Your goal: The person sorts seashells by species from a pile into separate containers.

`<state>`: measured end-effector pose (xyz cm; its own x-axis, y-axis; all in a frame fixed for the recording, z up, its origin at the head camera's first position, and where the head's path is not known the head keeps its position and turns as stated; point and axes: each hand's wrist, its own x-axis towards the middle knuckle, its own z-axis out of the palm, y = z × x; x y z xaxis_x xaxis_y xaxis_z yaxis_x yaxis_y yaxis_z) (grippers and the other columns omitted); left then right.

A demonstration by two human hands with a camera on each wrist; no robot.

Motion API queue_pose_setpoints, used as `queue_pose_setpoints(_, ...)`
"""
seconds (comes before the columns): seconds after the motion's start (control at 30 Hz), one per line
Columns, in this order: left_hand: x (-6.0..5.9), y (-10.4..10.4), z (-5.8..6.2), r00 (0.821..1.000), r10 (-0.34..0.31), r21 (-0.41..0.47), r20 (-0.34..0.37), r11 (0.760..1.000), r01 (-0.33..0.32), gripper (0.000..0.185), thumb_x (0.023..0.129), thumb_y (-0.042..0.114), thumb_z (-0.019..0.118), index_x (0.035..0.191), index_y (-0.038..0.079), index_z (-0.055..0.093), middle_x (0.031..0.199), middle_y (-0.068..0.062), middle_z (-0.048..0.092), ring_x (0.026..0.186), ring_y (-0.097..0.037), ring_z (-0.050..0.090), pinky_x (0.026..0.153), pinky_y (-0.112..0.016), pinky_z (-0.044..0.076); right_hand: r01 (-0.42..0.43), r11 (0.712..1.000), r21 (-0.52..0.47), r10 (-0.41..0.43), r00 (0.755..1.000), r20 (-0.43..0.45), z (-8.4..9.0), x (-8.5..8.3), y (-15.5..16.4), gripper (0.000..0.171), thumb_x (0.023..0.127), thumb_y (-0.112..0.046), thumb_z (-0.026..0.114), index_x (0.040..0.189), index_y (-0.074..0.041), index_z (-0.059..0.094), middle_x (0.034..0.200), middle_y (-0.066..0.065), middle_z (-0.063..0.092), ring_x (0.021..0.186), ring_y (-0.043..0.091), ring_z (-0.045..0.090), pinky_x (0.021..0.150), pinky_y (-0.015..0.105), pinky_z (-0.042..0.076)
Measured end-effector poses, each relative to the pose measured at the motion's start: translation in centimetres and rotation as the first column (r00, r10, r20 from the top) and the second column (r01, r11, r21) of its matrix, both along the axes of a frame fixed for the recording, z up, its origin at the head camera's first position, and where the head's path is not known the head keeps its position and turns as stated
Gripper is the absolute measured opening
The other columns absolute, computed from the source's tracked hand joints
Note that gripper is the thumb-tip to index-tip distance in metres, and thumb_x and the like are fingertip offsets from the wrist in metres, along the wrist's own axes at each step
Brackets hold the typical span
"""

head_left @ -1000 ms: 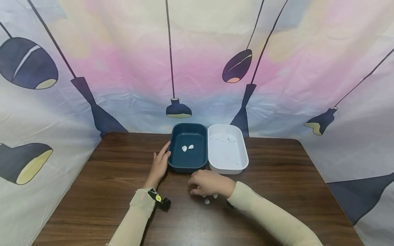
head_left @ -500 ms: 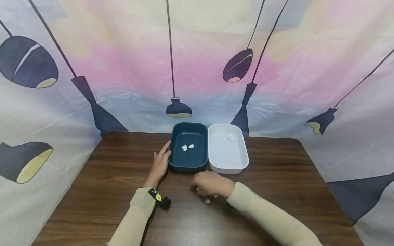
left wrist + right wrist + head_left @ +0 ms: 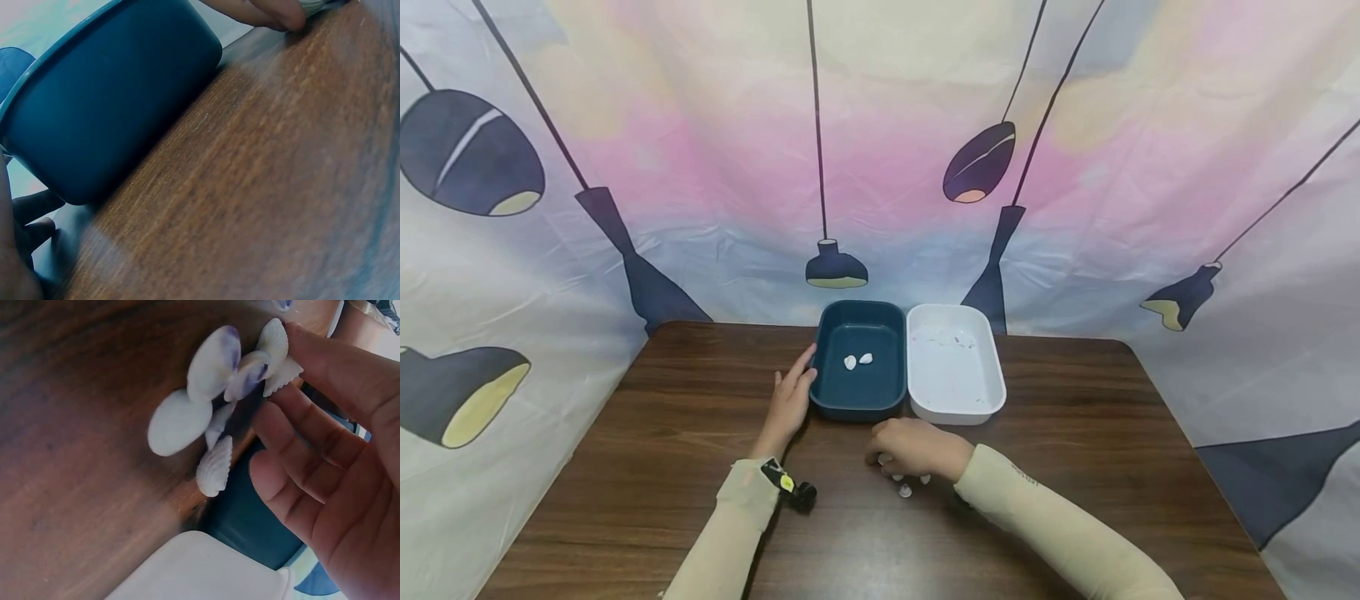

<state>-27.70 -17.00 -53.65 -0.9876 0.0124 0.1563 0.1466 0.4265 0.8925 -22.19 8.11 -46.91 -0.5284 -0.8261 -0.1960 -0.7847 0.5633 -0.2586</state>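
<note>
Resting flat against the blue tray's (image 3: 859, 367) left wall, the left hand (image 3: 790, 400) lies relaxed, while the right hand (image 3: 913, 447), just before that tray, pinches seashells (image 3: 215, 403) on the surface (image 3: 1075, 467).

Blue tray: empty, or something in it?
Not empty. Two small white shells lie on the floor of the blue tray, near its middle, in the head view.

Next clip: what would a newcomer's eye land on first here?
Probably the two trays side by side at the table's far middle: a dark teal tray holding two white shells and a white tray to its right. Nearer, the right hand hovers over a small cluster of shells on the table, while the left hand rests against the teal tray's side.
</note>
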Motion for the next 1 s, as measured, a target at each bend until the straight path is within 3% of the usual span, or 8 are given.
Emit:
queue_pose_setpoints(0.23,0.1,0.0,0.0,1.0,-0.006,0.004,0.004,1.0,0.006,0.053,0.115,0.03,0.038,0.167,0.023,0.035,0.168,-0.007,0.039,0.155,-0.034,0.034,0.128,-0.052,-0.013,-0.05,0.995,-0.091,0.055,0.997,0.053,1.6,-0.3,0.1,0.022,0.091,-0.01,0.083,0.112,-0.014,0.081,0.103,-0.003,0.071,0.089,0.005,0.064,0.08,0.017,0.053)
queue_pose_setpoints(0.63,0.1,0.0,0.0,1.0,-0.002,0.003,0.023,1.0,0.002,0.053,0.115,0.032,0.037,0.167,0.025,0.035,0.169,-0.005,0.037,0.156,-0.033,0.031,0.128,-0.053,-0.013,-0.09,0.986,-0.138,0.103,0.99,0.093,4.4,-1.1,-0.3,0.014,0.093,-0.006,0.08,0.107,-0.009,0.079,0.101,-0.004,0.071,0.089,0.008,0.061,0.081,0.019,0.052)
queue_pose_setpoints(1.0,0.1,-0.1,0.1,1.0,-0.003,-0.003,0.018,1.0,0.003,0.053,0.114,0.03,0.037,0.167,0.023,0.035,0.168,-0.006,0.038,0.156,-0.033,0.032,0.128,-0.052,-0.013,-0.102,0.983,-0.155,0.113,0.991,0.065,5.9,-2.6,-0.7,0.015,0.095,-0.005,0.079,0.109,-0.008,0.079,0.106,0.001,0.076,0.097,0.01,0.066,0.088,0.023,0.054)
